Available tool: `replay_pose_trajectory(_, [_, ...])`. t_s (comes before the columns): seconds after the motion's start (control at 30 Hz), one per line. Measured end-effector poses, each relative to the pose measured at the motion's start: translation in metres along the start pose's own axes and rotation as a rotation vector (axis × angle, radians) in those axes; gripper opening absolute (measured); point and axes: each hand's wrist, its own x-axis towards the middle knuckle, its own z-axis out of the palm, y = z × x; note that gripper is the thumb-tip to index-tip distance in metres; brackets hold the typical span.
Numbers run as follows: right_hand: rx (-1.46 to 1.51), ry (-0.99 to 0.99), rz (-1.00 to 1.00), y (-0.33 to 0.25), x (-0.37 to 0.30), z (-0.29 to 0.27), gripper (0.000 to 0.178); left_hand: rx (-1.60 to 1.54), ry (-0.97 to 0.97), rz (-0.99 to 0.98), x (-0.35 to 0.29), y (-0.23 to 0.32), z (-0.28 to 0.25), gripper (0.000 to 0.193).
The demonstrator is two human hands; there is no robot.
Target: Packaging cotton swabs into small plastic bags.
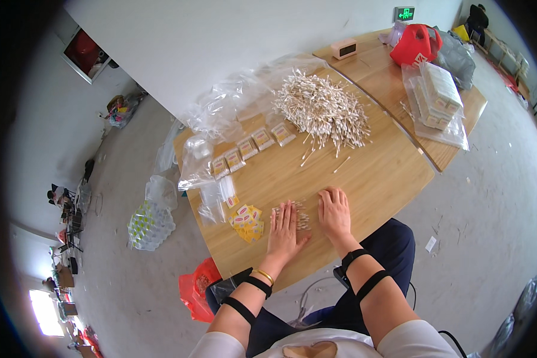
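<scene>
My left hand [284, 231] lies flat with its fingers stretched out over a small batch of cotton swabs [303, 218] on the wooden table. Part of that batch is hidden beneath the fingers. Just right of the swabs, my right hand [335, 213] rests palm down on the tabletop, fingers extended, with nothing visible in it. Small yellow and white cards [247, 223] lie in a loose heap to the left of my left hand. Farther back is a large heap of cotton swabs [323, 112], with a few strays at its near edge.
Several small filled packs [246, 148] stand in a row at the back left, beside clear plastic bags [218, 107]. Wrapped white bundles [441, 89], a red bag [416, 45] and a pink clock [343, 49] sit on the adjoining table. A red bag [195, 290] hangs near the front left.
</scene>
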Motion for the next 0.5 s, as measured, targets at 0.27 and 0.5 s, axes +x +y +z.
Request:
replay_pose_trajectory(0.27, [-0.01, -0.01, 0.019, 0.0, 0.0, 0.0, 0.025, 0.035, -0.047, 0.001, -0.028, 0.012, 0.008, 0.098])
replay_pose_trajectory(0.5, [0.004, 0.024, 0.006, 0.001, 0.0, 0.0, 0.024, 0.106, -0.021, -0.027, -0.005, 0.013, -0.003, 0.093])
